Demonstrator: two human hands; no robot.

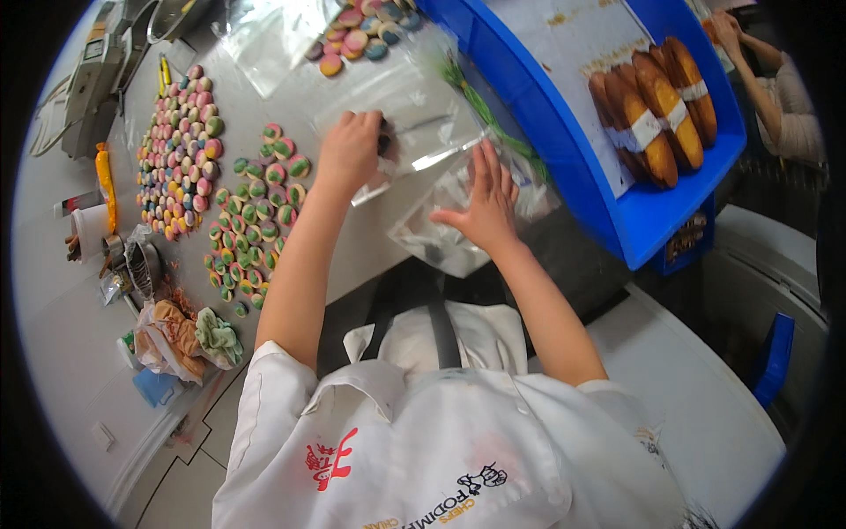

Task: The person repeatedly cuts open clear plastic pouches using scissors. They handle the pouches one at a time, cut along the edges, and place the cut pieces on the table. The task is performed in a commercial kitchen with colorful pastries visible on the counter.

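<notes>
My left hand (350, 152) is curled over a small dark object (384, 137), which shows only in part at the finger edge. Under and beside it lie flat clear plastic bags (423, 106) on the steel worktable (360, 254). My right hand (488, 205) rests with fingers spread on a crumpled clear plastic bag (433, 228), and what lies under that palm is hidden. Left of my left forearm sit several round green-and-pink dough pieces (251, 211). Farther left is a dense patch of small multicoloured dough pieces (178, 152).
A blue plastic crate (562, 132) with several banded bread loaves (651, 125) borders the right side. Green ties (486, 109) lie along it. More coloured pieces (360, 33) are at the back. Cloths (218, 337) and a metal cup (142, 264) stand left. Another person's arm (760, 86) shows far right.
</notes>
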